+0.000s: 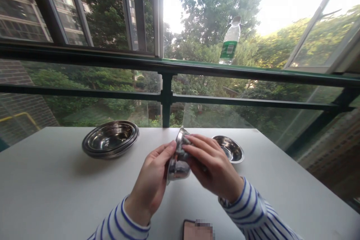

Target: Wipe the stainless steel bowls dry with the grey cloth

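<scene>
Tilted up on its side above the table, a shiny metal bowl (180, 170) is between my two hands. My left hand (154, 174) grips its rim, thumb on the outside and fingers behind. My right hand (212, 161) is curled against the bowl's outer side and base, fingertips touching it. Something greyish shows under those fingers, but I cannot tell whether it is a cloth or the bowl's own surface. Behind my right hand a small metal bowl (234, 150) stands upright on the table, partly hidden by the hand.
On the white table (70, 195), a stack of wider metal bowls (111, 142) stands at the back left. A phone-like object (194, 230), partly blurred out, lies at the near edge. A clear bottle with a green label (230, 47) stands by the green railing (194, 69) beyond the table.
</scene>
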Motion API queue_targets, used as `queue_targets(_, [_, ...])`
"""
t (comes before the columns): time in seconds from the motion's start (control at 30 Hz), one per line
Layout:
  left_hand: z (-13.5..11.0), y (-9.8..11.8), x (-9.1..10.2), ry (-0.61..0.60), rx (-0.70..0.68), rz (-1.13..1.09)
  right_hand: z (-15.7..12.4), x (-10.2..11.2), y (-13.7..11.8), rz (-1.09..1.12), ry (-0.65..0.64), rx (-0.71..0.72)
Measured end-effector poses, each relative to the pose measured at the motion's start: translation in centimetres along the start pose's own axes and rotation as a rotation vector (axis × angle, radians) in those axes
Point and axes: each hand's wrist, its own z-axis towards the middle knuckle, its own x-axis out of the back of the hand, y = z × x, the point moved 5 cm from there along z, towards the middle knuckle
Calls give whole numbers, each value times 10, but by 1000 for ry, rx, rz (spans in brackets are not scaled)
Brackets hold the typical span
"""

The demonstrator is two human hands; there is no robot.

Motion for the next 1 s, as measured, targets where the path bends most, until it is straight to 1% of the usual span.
queue_targets(0.03, [0,-1,0,3,10,13,0,2,5,9,27,-48])
queue_targets(0.07, [-1,-2,0,0,17,22,0,3,7,21,30,-66])
queue_targets(0.1, [-1,-2,-1,-9,17,25,-1,3,7,33,12,-53])
queue_targets(0.23, [0,-2,1,-21,-9,12,-1,0,-9,37,-105,112])
queue_targets(0.33, [1,-2,0,-66,-2,12,-1,-3,-18,35,-153,168])
queue_targets(0.4, [1,-2,-1,-91,4,29,-1,-5,-18,44,-176,183])
queue_targets(0.47, [1,-1,-1,-83,2,46,-1,-4,-12,53,-146,149])
queue_targets(0.5, [1,-1,-1,-72,-3,55,-1,-3,-6,61,-108,103])
queue_targets(0.57, [1,-1,-2,-56,-8,78,-1,1,8,94,-23,-36])
queue_targets(0.63, [1,-1,-2,-55,-9,102,-2,4,17,136,27,-143])
queue_targets(0.67, [1,-1,-2,-59,-8,108,-2,5,17,151,27,-153])
queue_targets(0.7, [1,-2,-2,-65,-9,108,-2,4,14,158,12,-131])
queue_targets(0.8, [2,-2,-1,-79,-27,95,-1,2,0,137,-60,26])
queue_targets(0.83, [2,-2,0,-82,-31,93,-1,0,-1,133,-71,55])
queue_targets(0.87, [2,-2,0,-83,-31,97,-1,0,0,134,-61,54])
queue_targets(0.9, [2,-2,0,-84,-28,105,-1,0,4,145,-33,21])
queue_targets(1.0, [2,-5,-2,-96,3,138,-2,3,22,199,76,-161])
